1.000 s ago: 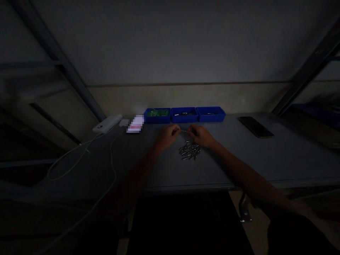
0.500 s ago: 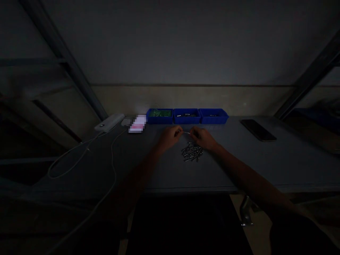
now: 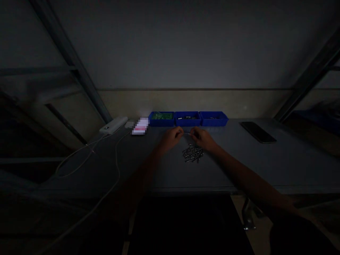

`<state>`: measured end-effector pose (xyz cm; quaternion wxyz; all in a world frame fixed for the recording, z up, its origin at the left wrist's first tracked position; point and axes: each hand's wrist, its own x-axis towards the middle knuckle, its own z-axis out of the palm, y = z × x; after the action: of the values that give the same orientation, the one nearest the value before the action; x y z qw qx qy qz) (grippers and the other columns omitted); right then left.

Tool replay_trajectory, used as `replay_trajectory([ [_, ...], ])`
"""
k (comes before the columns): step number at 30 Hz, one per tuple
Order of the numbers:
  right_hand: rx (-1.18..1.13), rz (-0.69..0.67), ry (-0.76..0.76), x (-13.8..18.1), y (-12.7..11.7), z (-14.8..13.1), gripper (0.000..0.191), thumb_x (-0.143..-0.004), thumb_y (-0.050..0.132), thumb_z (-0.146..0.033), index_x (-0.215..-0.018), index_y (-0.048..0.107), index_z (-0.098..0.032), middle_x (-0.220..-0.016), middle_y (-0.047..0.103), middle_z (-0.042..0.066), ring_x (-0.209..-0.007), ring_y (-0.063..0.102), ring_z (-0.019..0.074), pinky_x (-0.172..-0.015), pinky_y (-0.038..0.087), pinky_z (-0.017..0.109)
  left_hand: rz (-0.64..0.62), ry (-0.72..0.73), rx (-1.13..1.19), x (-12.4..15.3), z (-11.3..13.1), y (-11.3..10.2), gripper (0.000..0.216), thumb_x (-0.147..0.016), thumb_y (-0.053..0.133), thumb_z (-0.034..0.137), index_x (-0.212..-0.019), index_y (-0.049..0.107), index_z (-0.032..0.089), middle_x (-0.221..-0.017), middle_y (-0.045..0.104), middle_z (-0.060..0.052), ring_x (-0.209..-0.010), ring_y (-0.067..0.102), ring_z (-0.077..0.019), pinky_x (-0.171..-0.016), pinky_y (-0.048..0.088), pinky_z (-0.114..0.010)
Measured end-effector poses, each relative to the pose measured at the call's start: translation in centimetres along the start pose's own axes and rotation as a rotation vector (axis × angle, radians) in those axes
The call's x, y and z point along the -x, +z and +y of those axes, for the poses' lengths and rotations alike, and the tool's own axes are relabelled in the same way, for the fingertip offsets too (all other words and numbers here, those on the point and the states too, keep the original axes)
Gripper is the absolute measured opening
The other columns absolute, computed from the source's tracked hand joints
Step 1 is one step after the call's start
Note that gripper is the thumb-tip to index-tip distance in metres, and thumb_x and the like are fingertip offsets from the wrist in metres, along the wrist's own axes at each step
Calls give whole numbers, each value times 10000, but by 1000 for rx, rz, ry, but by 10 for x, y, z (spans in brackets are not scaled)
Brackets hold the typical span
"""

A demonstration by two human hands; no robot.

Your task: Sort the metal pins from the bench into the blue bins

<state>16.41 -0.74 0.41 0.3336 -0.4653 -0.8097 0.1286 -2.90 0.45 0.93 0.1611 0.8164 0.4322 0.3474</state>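
A thin pin (image 3: 187, 133) was held level between the fingertips. The left hand (image 3: 172, 136) pinched one end and the right hand (image 3: 203, 138) the other, both closed on it. Just below the fingers lay a pile of pins (image 3: 193, 154) on the table (image 3: 265, 163); beyond them stood blue trays (image 3: 188, 119). The step in hand looked like working a single pin, and any further move called for a steady pinch.

There is one camera, worn on the person's head; it looks forward and a little down across the grey table (image 3: 265, 166) toward the wall (image 3: 186, 53) behind it. Both forearms enter from the lower edge, and the left hand (image 3: 172, 136) and right hand (image 3: 204, 138) appear small in the middle, rather far from the lens.
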Motion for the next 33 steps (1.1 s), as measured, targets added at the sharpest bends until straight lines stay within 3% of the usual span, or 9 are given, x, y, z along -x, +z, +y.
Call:
replay_trajectory([
  [15, 3, -1, -24, 1, -1, -2, 148, -853, 483, -257, -940, 562, -167, -663, 578, 8, -587, 507, 129, -586, 350, 230, -48, -27, -81, -1, 5, 1, 112, -851, 460, 236, -833, 549, 170, -745, 632, -23, -679, 572, -144, -616, 399, -244],
  [21, 61, 38, -65, 0, -1, -6, 213, -898, 417, -284, -813, 574, -168, -733, 618, 49, -651, 537, 145, -626, 347, 246, -32, -60, -89, 0, 7, 3, 212, -909, 358, 274, -802, 515, 181, -665, 594, -10, -645, 571, -146, -618, 398, -248],
  [26, 114, 56, -12, 0, -1, -7, 278, -913, 386, -304, -762, 575, -166, -661, 594, 42, -608, 518, 145, -600, 331, 248, -4, 51, -11, 2, 7, 3, 144, -888, 400, 283, -865, 503, 186, -715, 588, 0, -674, 565, -136, -619, 391, -232],
  [33, -13, 88, -70, 1, -1, -8, 190, -872, 479, -311, -907, 596, -165, -636, 576, 0, -560, 498, 123, -574, 336, 230, 25, 6, -91, -2, 13, 2, 227, -910, 355, 279, -792, 520, 179, -662, 573, -3, -637, 552, -139, -609, 379, -241],
])
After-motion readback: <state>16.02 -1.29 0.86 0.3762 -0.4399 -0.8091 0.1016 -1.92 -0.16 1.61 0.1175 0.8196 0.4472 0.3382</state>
